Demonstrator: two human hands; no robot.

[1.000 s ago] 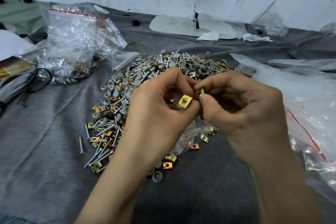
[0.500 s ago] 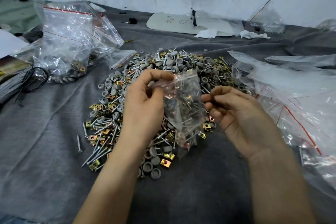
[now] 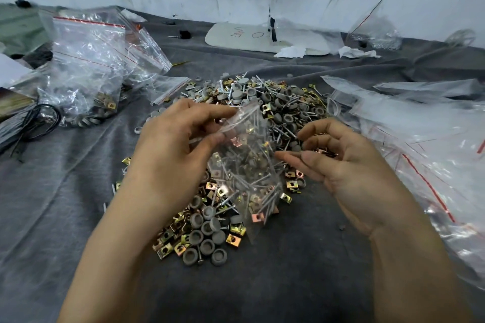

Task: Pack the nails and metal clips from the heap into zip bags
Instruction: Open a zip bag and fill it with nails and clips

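A heap [image 3: 275, 102] of grey nails, grey round caps and gold metal clips lies on the grey cloth [image 3: 52, 204]. My left hand [image 3: 170, 155] pinches the top edge of a small clear zip bag [image 3: 246, 165] between thumb and forefinger. The bag hangs over the heap with nails and clips inside. My right hand [image 3: 349, 165] hovers just right of the bag, fingers loosely curled and apart, holding nothing that I can see.
Filled zip bags [image 3: 86, 71] stand at the left. A stack of empty bags with red strips [image 3: 420, 139] lies at the right. A black cable [image 3: 34, 123] lies far left, a white board [image 3: 262, 37] near the back wall.
A second ago both hands held gold clips above the bag. The clips have left my fingers, my left hand lifted the bag by its top, and my right hand drew away to the right.
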